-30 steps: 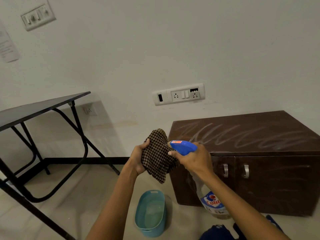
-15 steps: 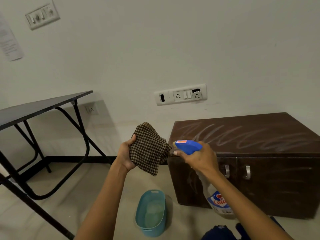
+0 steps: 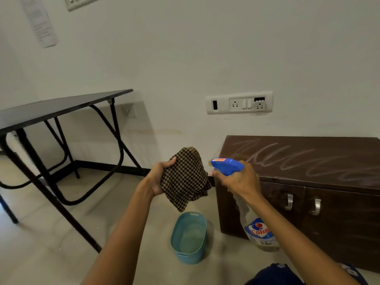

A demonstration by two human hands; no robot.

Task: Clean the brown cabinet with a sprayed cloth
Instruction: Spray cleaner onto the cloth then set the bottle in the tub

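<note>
Low at four o'clock, against the white wall, stands the brown cabinet (image 3: 349, 233): a boxy, dark wood-grain unit with two doors and curved metal handles (image 3: 289, 201). Its flat top is crossed by pale looping scribbles (image 3: 287, 159), likely the marks to be wiped off. Just off its nine o'clock corner, the left hand (image 3: 158, 179) clutches a brown-and-cream checked cloth (image 3: 185, 179), bunched so one soft woven face is offered to the nozzle. The right hand (image 3: 238, 179) wraps the neck of a clear spray bottle (image 3: 228, 166). Its blue plastic head points at the cloth from close by, apparently to wet fabric rather than wood. Below the cloth at six o'clock, a teal plastic tub (image 3: 185, 258) sits on the pale floor. A black folding table (image 3: 61, 108) stands at nine o'clock.
</note>
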